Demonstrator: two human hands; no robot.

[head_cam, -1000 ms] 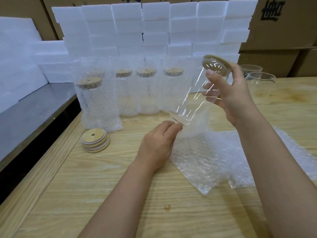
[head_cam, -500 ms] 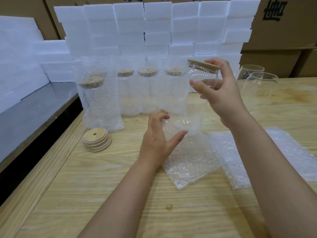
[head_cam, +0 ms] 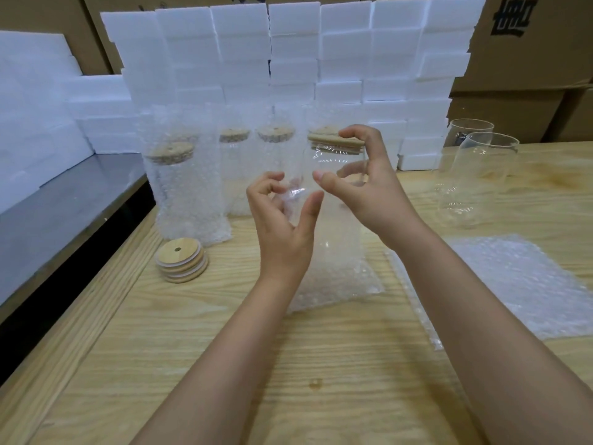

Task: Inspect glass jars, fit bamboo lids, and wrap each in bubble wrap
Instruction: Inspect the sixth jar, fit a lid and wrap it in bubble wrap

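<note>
Gripping a clear glass jar [head_cam: 333,165] from above, the right hand [head_cam: 375,194] has its forefinger curled over the bamboo lid [head_cam: 330,141] that sits on the jar's mouth. Its thumb presses the glass lower down and the other fingers wrap round the far side. The jar hangs upright above the table, its lower part between the two hands at the mouth of a bubble wrap bag [head_cam: 337,258]. How far in it sits cannot be told through the clear film.

The left hand [head_cam: 282,232], just left of the right thumb, pinches the bag's top edge between curled fingers and thumb. The bag's bottom end lies on the wooden table [head_cam: 224,348] below the wrists.

Left of the left fingers stands a wrapped jar [head_cam: 186,194], with more wrapped jars [head_cam: 234,146] in a row beyond the fingertips. Below and left of that hand lies a stack of spare lids [head_cam: 181,260].

Right of the right fingers two bare jars [head_cam: 478,178] stand open. Flat bubble wrap sheets [head_cam: 513,284] lie beside the right forearm. Past all the fingertips rises a wall of white foam blocks [head_cam: 288,59], with cardboard boxes [head_cam: 529,43] behind it.
</note>
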